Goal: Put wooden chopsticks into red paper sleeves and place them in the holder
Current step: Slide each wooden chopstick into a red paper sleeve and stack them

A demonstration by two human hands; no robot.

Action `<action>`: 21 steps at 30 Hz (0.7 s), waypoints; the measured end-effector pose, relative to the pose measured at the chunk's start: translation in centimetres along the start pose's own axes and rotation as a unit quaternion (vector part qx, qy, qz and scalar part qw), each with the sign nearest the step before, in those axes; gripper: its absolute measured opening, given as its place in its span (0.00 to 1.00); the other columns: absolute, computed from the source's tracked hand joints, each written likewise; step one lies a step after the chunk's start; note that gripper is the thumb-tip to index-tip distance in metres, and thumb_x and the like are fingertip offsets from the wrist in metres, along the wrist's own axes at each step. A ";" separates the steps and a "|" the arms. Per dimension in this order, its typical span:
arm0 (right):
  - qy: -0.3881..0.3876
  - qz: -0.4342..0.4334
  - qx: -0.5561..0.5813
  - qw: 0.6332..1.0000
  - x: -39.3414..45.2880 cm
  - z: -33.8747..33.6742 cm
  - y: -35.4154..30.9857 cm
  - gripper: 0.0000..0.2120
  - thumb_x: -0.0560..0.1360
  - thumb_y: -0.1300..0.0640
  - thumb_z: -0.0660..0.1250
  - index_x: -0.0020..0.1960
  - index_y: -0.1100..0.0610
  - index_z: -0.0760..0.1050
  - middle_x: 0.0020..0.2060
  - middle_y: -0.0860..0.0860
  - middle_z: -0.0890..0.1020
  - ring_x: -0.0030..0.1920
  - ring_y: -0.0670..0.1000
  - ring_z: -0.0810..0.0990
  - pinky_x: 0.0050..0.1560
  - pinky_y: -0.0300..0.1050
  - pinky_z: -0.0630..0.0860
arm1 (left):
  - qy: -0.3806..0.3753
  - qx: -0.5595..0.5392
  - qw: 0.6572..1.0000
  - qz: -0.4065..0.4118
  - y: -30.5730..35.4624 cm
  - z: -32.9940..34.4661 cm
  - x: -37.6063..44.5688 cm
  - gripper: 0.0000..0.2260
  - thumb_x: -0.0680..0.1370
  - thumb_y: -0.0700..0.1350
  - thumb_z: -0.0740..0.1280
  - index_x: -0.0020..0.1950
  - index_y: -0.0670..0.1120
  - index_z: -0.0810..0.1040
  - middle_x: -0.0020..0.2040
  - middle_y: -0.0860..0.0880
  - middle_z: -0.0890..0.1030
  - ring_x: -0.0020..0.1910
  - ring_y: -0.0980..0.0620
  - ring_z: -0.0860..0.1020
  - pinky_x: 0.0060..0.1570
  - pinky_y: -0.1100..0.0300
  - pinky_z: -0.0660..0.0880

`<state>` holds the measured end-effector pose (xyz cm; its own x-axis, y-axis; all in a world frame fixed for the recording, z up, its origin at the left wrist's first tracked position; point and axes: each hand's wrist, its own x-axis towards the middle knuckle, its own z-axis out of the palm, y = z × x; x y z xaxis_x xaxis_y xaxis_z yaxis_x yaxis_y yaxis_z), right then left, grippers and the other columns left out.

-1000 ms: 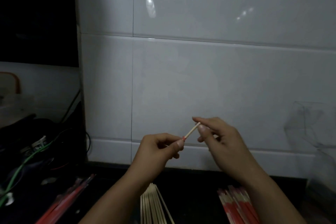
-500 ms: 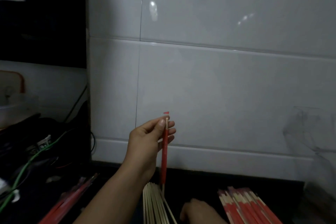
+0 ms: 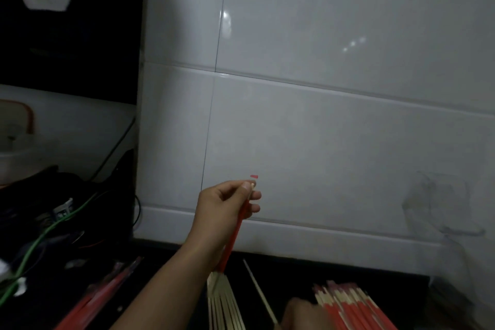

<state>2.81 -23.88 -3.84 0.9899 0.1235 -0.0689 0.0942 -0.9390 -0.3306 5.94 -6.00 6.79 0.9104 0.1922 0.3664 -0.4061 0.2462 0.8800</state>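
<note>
Left hand (image 3: pixel 223 205) raised, fingers (image 3: pixel 247 187) pinched, right hand (image 3: pixel 301 312) low, partly out of view

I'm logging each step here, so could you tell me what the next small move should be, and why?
Probably carry the sleeved chopstick to the holder. The left hand pinches its top, and red paper already covers most of it. The right hand is low by the sleeves. No holder shows clearly.

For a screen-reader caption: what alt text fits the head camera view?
A left hand holds a red-sleeved chopstick upright before a white tiled wall. On the dark counter lie bare wooden chopsticks and sleeved ones, where the right hand reaches.
</note>
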 end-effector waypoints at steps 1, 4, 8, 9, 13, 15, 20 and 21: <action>0.052 -0.015 0.036 0.998 -0.6 -0.9 0.0 0.11 0.74 0.45 0.60 0.36 0.46 0.63 0.44 0.42 0.79 0.59 0.46 0.78 0.50 0.38 0.67 | -0.004 0.031 0.999 0.010 -0.2 -0.3 0.2 0.07 0.80 0.41 0.66 0.48 0.45 0.84 0.41 0.46 0.86 0.38 0.48 0.83 0.45 0.56 0.81; 0.214 -0.020 0.108 0.971 -2.0 -4.5 -0.9 0.07 0.68 0.49 0.70 0.33 0.48 0.75 0.28 0.39 0.81 0.35 0.35 0.80 0.43 0.26 0.70 | -0.025 0.135 0.990 0.038 -0.9 -1.5 1.2 0.07 0.80 0.42 0.66 0.50 0.45 0.84 0.40 0.48 0.86 0.35 0.51 0.82 0.40 0.61 0.79; 0.274 -0.105 0.419 0.859 -1.4 -8.1 -1.6 0.08 0.71 0.68 0.73 0.35 0.59 0.81 0.25 0.52 0.81 0.23 0.43 0.75 0.27 0.33 0.71 | -0.060 0.239 0.968 0.049 -1.6 -2.9 2.4 0.07 0.80 0.42 0.66 0.48 0.48 0.84 0.39 0.50 0.86 0.32 0.54 0.80 0.36 0.64 0.75; 0.283 -0.113 0.481 0.822 -0.7 -8.7 -1.5 0.08 0.72 0.68 0.71 0.35 0.61 0.81 0.25 0.54 0.80 0.23 0.45 0.73 0.24 0.33 0.69 | -0.062 0.253 0.964 0.049 -1.7 -3.3 2.6 0.07 0.80 0.42 0.67 0.47 0.48 0.84 0.39 0.50 0.86 0.32 0.54 0.80 0.35 0.65 0.74; 0.338 -0.142 0.607 0.705 2.0 -10.6 -1.5 0.12 0.80 0.59 0.64 0.41 0.62 0.82 0.31 0.57 0.78 0.27 0.48 0.71 0.24 0.35 0.67 | -0.076 0.287 0.953 0.055 -1.8 -4.2 2.9 0.07 0.80 0.42 0.67 0.47 0.50 0.84 0.40 0.50 0.86 0.31 0.54 0.80 0.37 0.62 0.76; 0.367 -0.138 0.633 0.668 3.3 -10.9 -1.5 0.12 0.82 0.57 0.60 0.44 0.60 0.79 0.31 0.56 0.78 0.27 0.47 0.74 0.24 0.36 0.69 | -0.097 0.292 0.950 0.053 -1.7 -4.3 3.0 0.07 0.80 0.42 0.67 0.48 0.48 0.85 0.43 0.49 0.86 0.32 0.53 0.80 0.38 0.59 0.78; 0.404 -0.130 0.643 0.637 4.9 -11.5 -0.9 0.13 0.83 0.56 0.58 0.43 0.59 0.75 0.29 0.53 0.78 0.26 0.47 0.75 0.25 0.38 0.71 | -0.134 0.305 0.942 0.052 -2.1 -3.9 3.1 0.07 0.80 0.42 0.67 0.50 0.47 0.85 0.42 0.49 0.86 0.35 0.52 0.81 0.39 0.62 0.76; 0.413 -0.132 0.638 0.637 5.0 -11.7 -0.8 0.13 0.83 0.56 0.58 0.44 0.59 0.75 0.28 0.52 0.78 0.26 0.47 0.75 0.26 0.38 0.72 | -0.136 0.303 0.942 0.054 -2.1 -3.9 3.1 0.07 0.80 0.42 0.67 0.50 0.47 0.85 0.41 0.49 0.86 0.35 0.52 0.82 0.39 0.62 0.76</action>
<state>8.94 -26.25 7.09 0.7253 -0.4819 0.4916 0.6274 0.1687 -0.7602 9.31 -2.24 4.88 0.8862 -0.0857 0.4554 -0.4534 -0.3632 0.8139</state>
